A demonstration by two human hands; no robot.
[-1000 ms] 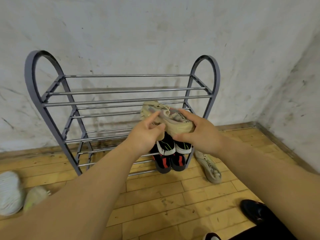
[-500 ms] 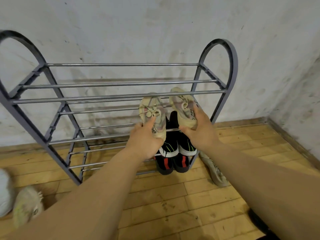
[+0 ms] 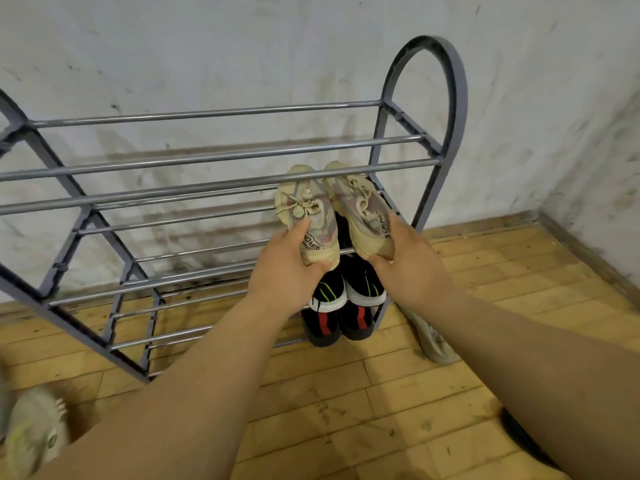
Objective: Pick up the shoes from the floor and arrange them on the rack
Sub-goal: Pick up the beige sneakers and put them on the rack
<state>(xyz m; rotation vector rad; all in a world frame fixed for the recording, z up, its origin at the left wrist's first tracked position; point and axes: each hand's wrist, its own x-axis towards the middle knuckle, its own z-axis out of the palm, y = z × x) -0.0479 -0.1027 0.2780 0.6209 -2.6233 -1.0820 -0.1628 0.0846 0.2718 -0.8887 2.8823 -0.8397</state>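
A grey metal shoe rack (image 3: 221, 157) stands against the wall. My left hand (image 3: 287, 268) grips the heel of one beige sneaker (image 3: 308, 216). My right hand (image 3: 412, 265) grips the heel of the other beige sneaker (image 3: 360, 213). Both sneakers lie side by side, toes pointing to the wall, on the second shelf's bars at the right end, under the top shelf's front bar. Below them sit a black pair with white and green trim (image 3: 349, 289) and a black pair with red stripes (image 3: 339, 323).
A worn beige shoe (image 3: 429, 337) lies on the wooden floor right of the rack. A pale greenish shoe (image 3: 31, 434) lies at the bottom left. A dark shoe (image 3: 526, 441) shows at the lower right edge. Walls meet in a corner at right.
The beige pair, held together a second ago, has been split, one per hand, and pushed further onto the second shelf. The view has moved closer and to the right.
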